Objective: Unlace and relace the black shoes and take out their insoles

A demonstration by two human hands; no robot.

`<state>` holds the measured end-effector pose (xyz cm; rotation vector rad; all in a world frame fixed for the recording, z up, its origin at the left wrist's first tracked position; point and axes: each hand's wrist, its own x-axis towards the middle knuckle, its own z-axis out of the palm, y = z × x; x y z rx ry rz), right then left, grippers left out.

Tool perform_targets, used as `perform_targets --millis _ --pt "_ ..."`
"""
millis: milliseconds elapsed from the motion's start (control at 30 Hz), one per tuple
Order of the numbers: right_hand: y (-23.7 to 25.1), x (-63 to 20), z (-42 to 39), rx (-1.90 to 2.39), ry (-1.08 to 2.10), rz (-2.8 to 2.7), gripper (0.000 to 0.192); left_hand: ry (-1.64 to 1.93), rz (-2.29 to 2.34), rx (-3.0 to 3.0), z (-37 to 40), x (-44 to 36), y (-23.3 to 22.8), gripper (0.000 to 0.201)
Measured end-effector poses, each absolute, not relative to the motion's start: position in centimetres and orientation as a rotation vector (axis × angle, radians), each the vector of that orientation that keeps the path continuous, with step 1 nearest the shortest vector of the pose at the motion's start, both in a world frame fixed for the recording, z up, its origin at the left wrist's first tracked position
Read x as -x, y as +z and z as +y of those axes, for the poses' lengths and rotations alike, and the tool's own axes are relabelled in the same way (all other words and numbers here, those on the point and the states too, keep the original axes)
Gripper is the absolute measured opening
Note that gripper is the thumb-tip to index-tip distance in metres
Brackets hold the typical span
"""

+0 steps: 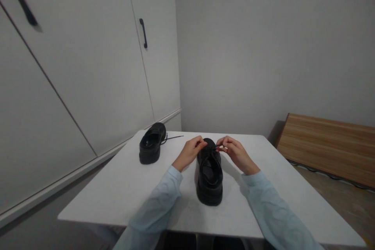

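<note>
On the white bench (pixel 123 191) beside pale cupboards (pixel 88 66), both hands — left hand (pixel 190 151), right hand (pixel 236 153) — pinch the near shoe's (pixel 209 179) lace (pixel 218 147).

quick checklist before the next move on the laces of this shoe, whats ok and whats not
1. Near shoe flat on the table, heel toward the person: ok.
2. Left hand at the lace area: ok.
3. Right hand pinching a lace end: ok.
4. Left fingers actually gripping a lace: cannot tell.
5. Laces threaded evenly through the eyelets: cannot tell, too dark.
6. Other shoe apart on the left, not in the way: ok; its lace trails loose on the table.
</note>
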<state>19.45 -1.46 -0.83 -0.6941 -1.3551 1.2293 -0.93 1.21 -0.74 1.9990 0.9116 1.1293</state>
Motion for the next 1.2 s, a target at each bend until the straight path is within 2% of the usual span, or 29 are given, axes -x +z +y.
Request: perform_targets --millis 367,1000,1200 --pt "-0.3 -19.5 -1.8 0.61 1.321 -1.322 0.031 1.148 0.811 -1.532 1.6 0.4 -1.1 0.051" --pt "-3.1 -20.1 0.4 0.704 1.38 -1.118 0.036 1.084 0.924 -1.152 2.5 1.8 -2.1 0.048" --pt "-3.1 -19.7 0.5 0.617 1.425 -1.06 0.037 1.153 0.742 -0.922 2.3 1.1 -2.0 0.044"
